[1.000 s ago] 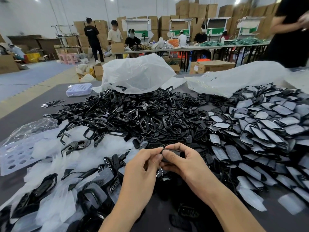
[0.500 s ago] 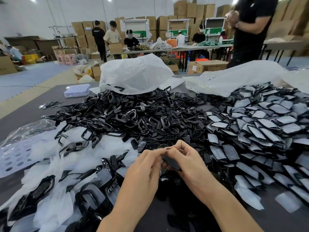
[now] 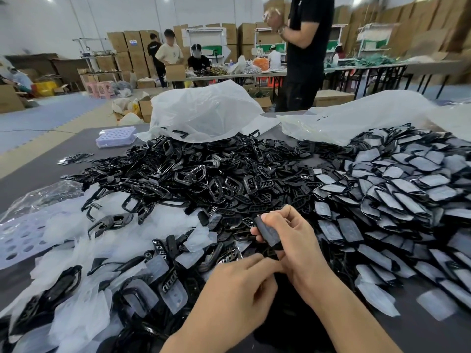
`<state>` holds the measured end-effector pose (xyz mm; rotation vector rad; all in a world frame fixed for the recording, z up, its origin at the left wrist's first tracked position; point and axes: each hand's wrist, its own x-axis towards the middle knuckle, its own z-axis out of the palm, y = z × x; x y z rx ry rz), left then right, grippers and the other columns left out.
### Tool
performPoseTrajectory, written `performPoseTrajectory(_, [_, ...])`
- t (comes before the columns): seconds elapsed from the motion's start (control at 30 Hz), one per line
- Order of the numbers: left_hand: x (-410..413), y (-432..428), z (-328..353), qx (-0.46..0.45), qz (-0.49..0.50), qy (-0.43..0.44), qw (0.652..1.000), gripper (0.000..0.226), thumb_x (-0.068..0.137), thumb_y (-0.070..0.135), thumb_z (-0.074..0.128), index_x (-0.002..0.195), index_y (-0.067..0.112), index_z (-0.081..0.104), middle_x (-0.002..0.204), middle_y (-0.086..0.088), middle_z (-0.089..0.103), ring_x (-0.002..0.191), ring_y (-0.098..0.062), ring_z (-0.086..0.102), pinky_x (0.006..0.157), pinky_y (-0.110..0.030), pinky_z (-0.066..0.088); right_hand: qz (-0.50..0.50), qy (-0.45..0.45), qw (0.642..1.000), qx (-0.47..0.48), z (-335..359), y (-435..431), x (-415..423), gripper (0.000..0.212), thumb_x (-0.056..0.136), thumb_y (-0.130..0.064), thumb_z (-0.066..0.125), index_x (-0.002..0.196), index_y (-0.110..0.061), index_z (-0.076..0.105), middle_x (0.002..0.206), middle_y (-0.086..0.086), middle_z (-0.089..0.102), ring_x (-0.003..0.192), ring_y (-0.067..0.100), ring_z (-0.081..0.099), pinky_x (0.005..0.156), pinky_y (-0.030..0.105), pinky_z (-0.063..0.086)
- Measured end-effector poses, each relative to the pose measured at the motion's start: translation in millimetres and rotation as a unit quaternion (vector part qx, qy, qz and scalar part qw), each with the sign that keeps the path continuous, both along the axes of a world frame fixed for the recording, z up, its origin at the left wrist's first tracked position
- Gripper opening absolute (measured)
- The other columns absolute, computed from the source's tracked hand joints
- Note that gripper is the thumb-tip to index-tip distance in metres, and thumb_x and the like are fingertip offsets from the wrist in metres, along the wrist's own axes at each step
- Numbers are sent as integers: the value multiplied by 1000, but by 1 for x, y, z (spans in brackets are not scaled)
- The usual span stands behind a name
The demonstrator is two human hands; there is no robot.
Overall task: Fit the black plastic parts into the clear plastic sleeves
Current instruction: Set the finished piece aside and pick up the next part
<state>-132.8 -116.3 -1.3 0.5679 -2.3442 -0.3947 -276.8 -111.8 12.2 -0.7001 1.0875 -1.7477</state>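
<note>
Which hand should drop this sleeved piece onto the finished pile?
Right. The right hand pinches the sleeved piece, and the finished pile lies on its side. The left hand sits lower, nearer the empty sleeves.

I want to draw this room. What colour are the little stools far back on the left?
The stools are pink; the head view shows them, small.

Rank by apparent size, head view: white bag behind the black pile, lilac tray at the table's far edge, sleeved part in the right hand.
1. white bag
2. lilac tray and sleeved part look alike; the part is nearer, so unranked.
</note>
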Motion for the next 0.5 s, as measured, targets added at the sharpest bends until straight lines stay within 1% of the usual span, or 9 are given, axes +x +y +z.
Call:
performPoseTrajectory(0.07, [2,-3,-1,24,29,52,998,24,90,22,51,104,37,64,89,16,67,65,-2,60,60,-18,48,0,-14,1000,-2,0,0,0,30,94,1,63,72,-15,49,71,5,67,67,20,72,57,22,55])
performPoseTrajectory(0.1, [4,-4,-1,42,49,75,995,23,91,26,49,104,40,62,87,19,67,63,-1,59,58,-15,46,4,-20,1000,-3,0,1,-1,30,94,1,63,73,-15,49,71,5,67,67,20,72,57,23,56])
performPoseTrajectory(0.17, [7,-8,-2,95,80,113,986,23,92,38,43,102,51,59,75,16,64,52,-4,50,51,-10,34,17,-18,1000,-4,0,2,0,28,92,0,65,73,-15,50,71,5,66,69,20,72,61,24,57])
performPoseTrajectory(0.23, [10,-13,-3,125,90,132,979,23,94,46,38,103,56,57,68,11,59,49,-8,45,48,-11,29,28,-5,1000,-3,1,3,1,28,90,-2,67,73,-16,50,71,3,66,69,18,71,62,22,57])
performPoseTrajectory(0.33, [12,-15,-2,125,94,126,980,22,96,48,38,106,55,56,75,13,60,55,-9,50,50,-10,31,43,7,999,-3,1,5,2,26,90,-2,68,74,-14,50,72,5,67,66,17,72,60,21,56])
performPoseTrajectory(0.4, [10,-14,-1,134,103,129,977,19,96,51,39,109,56,53,84,16,62,65,-11,56,53,-11,37,57,18,998,-9,0,5,4,22,91,-5,70,77,-14,55,77,7,70,71,20,72,64,23,57])
performPoseTrajectory(0.47, [8,-15,1,171,114,151,967,17,97,57,43,112,56,51,90,17,62,73,-11,60,59,-12,42,80,44,996,-23,-2,5,5,15,90,-16,75,80,-17,65,83,6,72,77,18,71,69,26,58])
performPoseTrajectory(0.5, [7,-16,1,196,117,166,959,18,95,59,46,112,56,51,91,17,62,74,-10,61,61,-12,44,93,62,993,-29,-3,6,7,10,87,-24,77,81,-20,69,84,5,73,79,17,71,71,26,58])
